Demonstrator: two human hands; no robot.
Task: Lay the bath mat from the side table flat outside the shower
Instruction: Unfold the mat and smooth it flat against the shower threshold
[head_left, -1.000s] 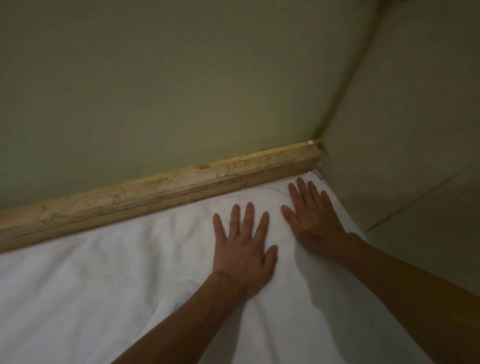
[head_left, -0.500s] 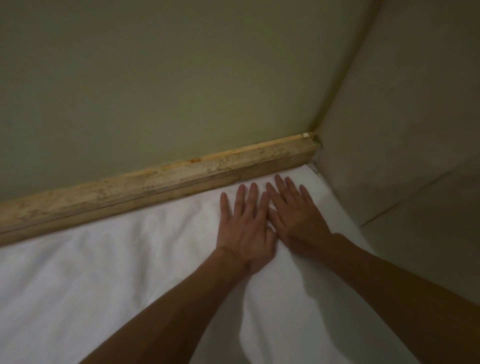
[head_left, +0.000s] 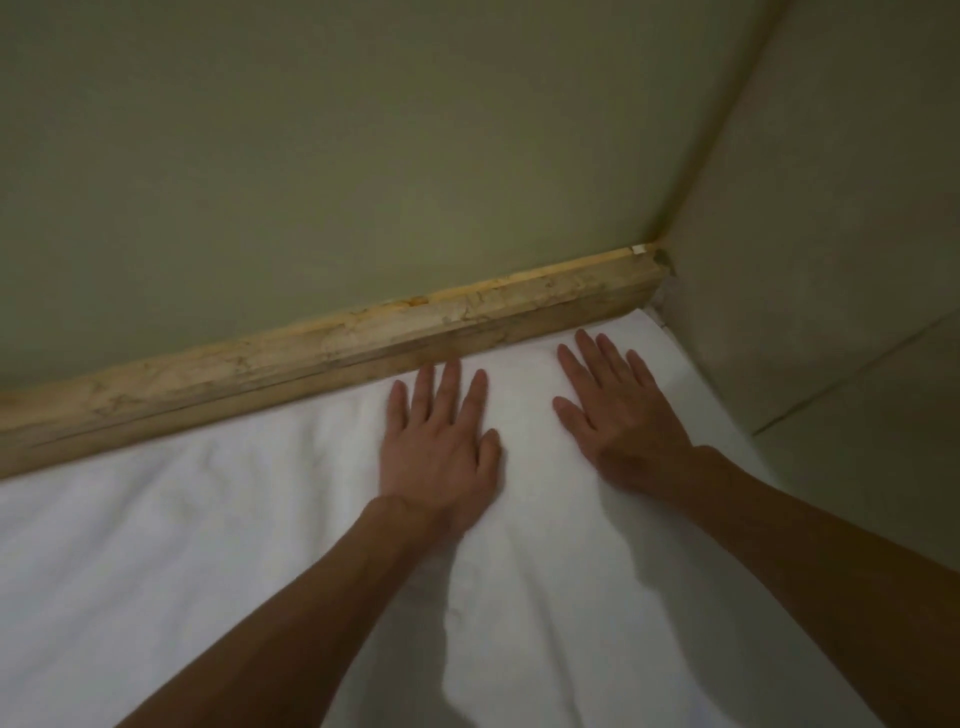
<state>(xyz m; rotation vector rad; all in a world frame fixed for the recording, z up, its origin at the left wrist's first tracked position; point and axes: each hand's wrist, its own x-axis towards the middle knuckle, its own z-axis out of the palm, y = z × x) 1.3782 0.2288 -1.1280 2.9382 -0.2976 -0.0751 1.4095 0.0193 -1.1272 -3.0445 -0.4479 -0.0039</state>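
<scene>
The white bath mat (head_left: 218, 551) lies spread on the floor and fills the lower part of the view, with soft creases across it. Its far edge runs along a worn beige stone threshold (head_left: 322, 353). My left hand (head_left: 439, 447) presses flat on the mat, palm down, fingers spread, fingertips close to the threshold. My right hand (head_left: 618, 410) also lies flat on the mat, palm down, near its far right corner. The hands are a hand's width apart. Neither hand holds anything.
A pale greenish panel (head_left: 337, 156) rises behind the threshold. A beige wall (head_left: 831, 208) closes the right side and meets the threshold in a corner. Tiled floor (head_left: 872, 447) with a grout line shows right of the mat.
My hands, touching side by side half a second ago, have slid apart on the mat: the left moved left, the right moved right toward the corner.
</scene>
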